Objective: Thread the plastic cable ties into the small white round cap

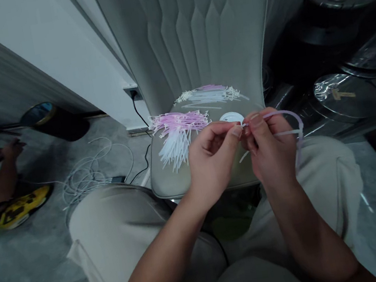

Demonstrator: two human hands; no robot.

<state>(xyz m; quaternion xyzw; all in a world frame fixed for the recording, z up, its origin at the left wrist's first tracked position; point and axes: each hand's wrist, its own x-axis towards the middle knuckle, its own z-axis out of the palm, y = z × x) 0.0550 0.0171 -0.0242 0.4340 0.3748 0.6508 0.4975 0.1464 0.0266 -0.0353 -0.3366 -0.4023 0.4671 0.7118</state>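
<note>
My left hand point(210, 159) is closed in a pinch on a small white end piece, its fingertips meeting those of my right hand. My right hand point(271, 151) is closed round a thin flexible pink strip point(297, 118), which bends in a loop beyond the knuckles. A white strip point(287, 133) crosses that loop and also runs into the right hand. Just behind the fingertips lies a white round disc point(231, 117), partly hidden. To the left, a bundle of pink strips point(181, 121) with white ends lies over a fan of white strips point(175, 149).
A grey padded chair point(166, 185) bears everything; more white strips point(211, 95) lie across its back. A coiled cable point(86, 177) is on the floor at left, near another person's yellow shoe point(22, 207). Dark shiny containers point(325, 36) stand at right.
</note>
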